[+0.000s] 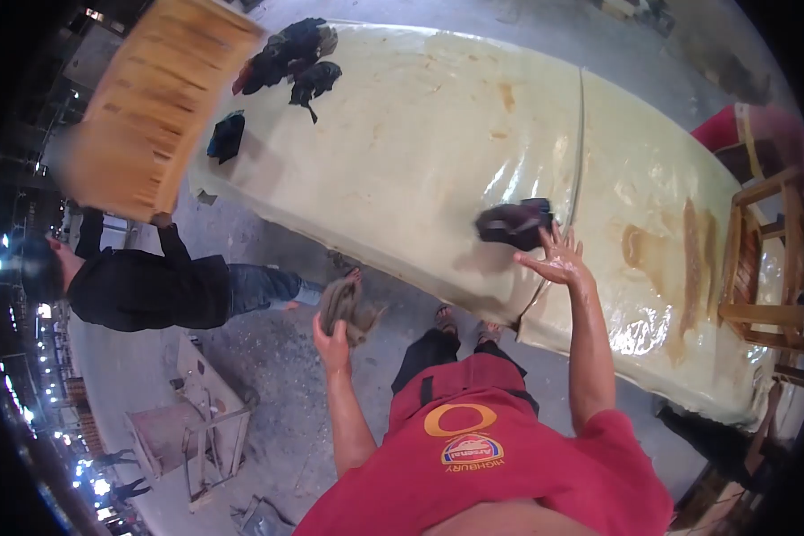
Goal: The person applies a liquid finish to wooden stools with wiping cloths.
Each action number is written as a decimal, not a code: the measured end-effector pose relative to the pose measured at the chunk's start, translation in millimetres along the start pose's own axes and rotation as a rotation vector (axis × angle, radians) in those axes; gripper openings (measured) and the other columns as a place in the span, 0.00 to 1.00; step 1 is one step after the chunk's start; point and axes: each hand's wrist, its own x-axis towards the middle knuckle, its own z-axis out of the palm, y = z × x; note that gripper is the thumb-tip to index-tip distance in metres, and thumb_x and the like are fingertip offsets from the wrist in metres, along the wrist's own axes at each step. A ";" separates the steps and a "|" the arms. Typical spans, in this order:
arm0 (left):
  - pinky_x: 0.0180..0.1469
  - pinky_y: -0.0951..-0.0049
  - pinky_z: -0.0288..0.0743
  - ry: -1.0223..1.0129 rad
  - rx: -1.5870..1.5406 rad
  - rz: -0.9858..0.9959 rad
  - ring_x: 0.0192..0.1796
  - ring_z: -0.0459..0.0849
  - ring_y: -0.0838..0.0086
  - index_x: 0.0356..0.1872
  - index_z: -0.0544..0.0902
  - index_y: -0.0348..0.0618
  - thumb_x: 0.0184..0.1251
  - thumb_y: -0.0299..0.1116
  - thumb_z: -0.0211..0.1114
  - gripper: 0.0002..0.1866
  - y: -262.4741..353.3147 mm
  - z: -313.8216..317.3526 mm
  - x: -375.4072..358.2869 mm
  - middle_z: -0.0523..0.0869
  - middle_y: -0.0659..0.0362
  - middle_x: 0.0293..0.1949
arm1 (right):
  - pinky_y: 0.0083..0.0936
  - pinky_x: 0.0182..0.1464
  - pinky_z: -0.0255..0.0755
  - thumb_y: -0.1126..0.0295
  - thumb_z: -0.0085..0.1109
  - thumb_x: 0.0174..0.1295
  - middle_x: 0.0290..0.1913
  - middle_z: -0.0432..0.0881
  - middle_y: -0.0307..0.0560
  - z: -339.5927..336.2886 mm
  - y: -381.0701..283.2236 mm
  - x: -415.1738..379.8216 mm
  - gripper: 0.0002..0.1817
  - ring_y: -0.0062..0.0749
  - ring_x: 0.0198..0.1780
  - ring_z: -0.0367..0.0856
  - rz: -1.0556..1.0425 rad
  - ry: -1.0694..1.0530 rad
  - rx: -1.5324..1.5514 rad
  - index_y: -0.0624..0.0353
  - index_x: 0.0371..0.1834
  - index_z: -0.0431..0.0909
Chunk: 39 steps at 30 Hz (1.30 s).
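My left hand (pixel 333 342) is closed around a grey-brown cloth (pixel 347 308), held over the floor beside the table. Over the table's near side, my right hand (pixel 558 259) has its fingers spread, with a wet-looking palm. A dark cloth (pixel 515 224) is just beyond its fingertips, above or on the cream plastic-covered table (pixel 402 161); whether the two touch I cannot tell. Brown wet stains mark the covering at the right.
Dark cloths (pixel 286 58) lie at the table's far left. A person in black (pixel 143 286) carries a wooden piece (pixel 165 98) at the left. A wooden frame (pixel 764 268) stands at the right end, a metal-legged stand (pixel 196 420) at lower left.
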 end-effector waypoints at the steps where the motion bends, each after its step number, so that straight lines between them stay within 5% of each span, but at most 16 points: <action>1: 0.58 0.68 0.73 -0.049 0.056 0.061 0.54 0.79 0.68 0.58 0.74 0.35 0.60 0.25 0.62 0.23 25.1 7.1 7.1 0.81 0.54 0.52 | 0.43 0.75 0.56 0.35 0.69 0.51 0.73 0.62 0.66 8.9 1.6 7.7 0.54 0.58 0.75 0.58 -0.060 -0.077 0.146 0.57 0.75 0.61; 3: 0.59 0.68 0.72 -0.150 0.149 0.168 0.55 0.79 0.69 0.58 0.74 0.35 0.60 0.22 0.61 0.22 55.5 17.2 14.4 0.81 0.54 0.53 | 0.47 0.75 0.54 0.33 0.70 0.46 0.76 0.54 0.69 29.2 9.2 28.0 0.59 0.64 0.77 0.52 -0.174 -0.229 0.417 0.53 0.78 0.57; 6: 0.59 0.70 0.72 -0.166 -0.020 0.137 0.54 0.79 0.69 0.57 0.75 0.35 0.60 0.22 0.60 0.22 51.6 20.8 53.4 0.81 0.55 0.52 | 0.49 0.75 0.55 0.31 0.70 0.45 0.77 0.50 0.73 67.5 -4.9 42.0 0.60 0.64 0.77 0.53 -0.164 0.078 0.518 0.53 0.78 0.57; 11: 0.58 0.71 0.72 -0.022 0.167 0.123 0.51 0.79 0.71 0.57 0.74 0.35 0.58 0.24 0.63 0.23 63.5 22.7 141.0 0.81 0.55 0.50 | 0.62 0.71 0.54 0.26 0.71 0.35 0.77 0.32 0.78 95.3 -64.6 87.0 0.70 0.87 0.72 0.46 0.227 0.216 0.276 0.49 0.80 0.48; 14: 0.56 0.71 0.73 -0.027 0.151 0.212 0.50 0.80 0.70 0.56 0.75 0.35 0.56 0.25 0.65 0.24 29.7 3.6 253.5 0.82 0.56 0.48 | 0.56 0.65 0.64 0.35 0.74 0.38 0.71 0.59 0.76 110.8 -77.2 118.7 0.56 0.70 0.67 0.65 0.244 0.233 0.064 0.57 0.70 0.68; 16: 0.54 0.71 0.75 -0.056 0.252 0.287 0.48 0.81 0.70 0.54 0.76 0.34 0.54 0.26 0.65 0.23 23.9 -4.5 344.0 0.83 0.55 0.47 | 0.45 0.56 0.74 0.49 0.73 0.41 0.57 0.76 0.72 109.9 -73.1 143.0 0.39 0.59 0.56 0.78 0.228 0.109 0.208 0.61 0.56 0.77; 18: 0.53 0.71 0.75 -0.096 0.349 0.315 0.47 0.82 0.71 0.54 0.76 0.35 0.54 0.27 0.65 0.23 14.4 -3.4 449.8 0.83 0.53 0.46 | 0.34 0.47 0.78 0.60 0.69 0.43 0.47 0.83 0.63 127.4 -62.1 166.6 0.28 0.46 0.45 0.84 0.244 0.041 0.420 0.62 0.49 0.77; 20: 0.54 0.66 0.77 -0.156 0.573 0.389 0.48 0.84 0.62 0.52 0.79 0.38 0.52 0.29 0.65 0.23 26.9 5.4 556.1 0.84 0.50 0.45 | 0.31 0.45 0.78 0.64 0.67 0.45 0.40 0.84 0.52 91.9 -99.0 192.8 0.25 0.36 0.42 0.83 0.494 -0.216 0.834 0.62 0.47 0.77; 22: 0.53 0.62 0.78 -0.226 0.816 0.513 0.48 0.84 0.55 0.51 0.81 0.40 0.50 0.31 0.65 0.23 23.0 11.7 652.5 0.83 0.49 0.44 | 0.29 0.44 0.77 0.65 0.66 0.50 0.40 0.83 0.46 46.8 -168.1 239.1 0.22 0.29 0.43 0.80 0.442 -0.348 0.820 0.61 0.49 0.78; 26: 0.53 0.57 0.77 -0.323 0.812 0.550 0.47 0.81 0.50 0.50 0.82 0.42 0.50 0.33 0.65 0.22 10.9 38.9 801.5 0.81 0.49 0.43 | 0.37 0.53 0.81 0.50 0.67 0.63 0.52 0.82 0.46 -16.3 -326.7 407.2 0.33 0.37 0.55 0.80 0.125 -0.846 0.818 0.56 0.67 0.72; 28: 0.53 0.57 0.77 -0.260 0.766 0.549 0.48 0.81 0.50 0.49 0.82 0.42 0.51 0.33 0.64 0.21 -5.8 63.1 851.2 0.80 0.48 0.43 | 0.29 0.47 0.80 0.54 0.64 0.66 0.52 0.83 0.41 -5.7 -371.6 522.1 0.27 0.30 0.53 0.81 -0.091 -0.640 1.012 0.57 0.65 0.75; 31: 0.54 0.55 0.74 -0.044 0.714 0.624 0.49 0.79 0.51 0.46 0.83 0.45 0.52 0.31 0.60 0.17 -52.6 87.8 878.4 0.79 0.49 0.42 | 0.30 0.45 0.78 0.56 0.64 0.64 0.40 0.87 0.46 -16.0 -465.3 724.5 0.20 0.29 0.40 0.85 -0.388 0.004 0.592 0.61 0.49 0.83; 32: 0.54 0.54 0.74 0.035 0.704 0.662 0.49 0.79 0.51 0.45 0.83 0.45 0.52 0.31 0.60 0.17 -57.2 93.5 877.5 0.78 0.49 0.42 | 0.34 0.47 0.78 0.56 0.67 0.61 0.39 0.88 0.51 -19.2 -491.0 797.0 0.23 0.36 0.39 0.87 -0.376 0.111 0.345 0.62 0.51 0.82; 33: 0.51 0.52 0.73 0.045 0.664 0.631 0.48 0.79 0.51 0.44 0.83 0.46 0.51 0.32 0.59 0.16 -61.4 93.9 879.0 0.77 0.50 0.42 | 0.33 0.41 0.79 0.58 0.66 0.63 0.49 0.85 0.50 -16.3 -521.5 856.5 0.26 0.32 0.32 0.87 -0.359 0.275 0.195 0.59 0.62 0.77; 36: 0.50 0.54 0.74 0.021 0.734 0.636 0.46 0.79 0.50 0.45 0.83 0.44 0.49 0.31 0.57 0.19 -55.2 92.3 879.6 0.78 0.48 0.43 | 0.41 0.64 0.73 0.60 0.74 0.49 0.73 0.63 0.63 10.0 -605.7 990.0 0.53 0.53 0.62 0.77 -0.536 0.750 -0.136 0.48 0.79 0.52; 39: 0.49 0.53 0.73 -0.012 0.715 0.654 0.46 0.79 0.50 0.44 0.83 0.44 0.48 0.32 0.56 0.19 -60.0 89.7 886.0 0.77 0.48 0.43 | 0.37 0.67 0.70 0.62 0.73 0.45 0.67 0.71 0.65 18.8 -660.7 1004.2 0.49 0.53 0.64 0.75 -0.265 0.379 -0.045 0.53 0.75 0.62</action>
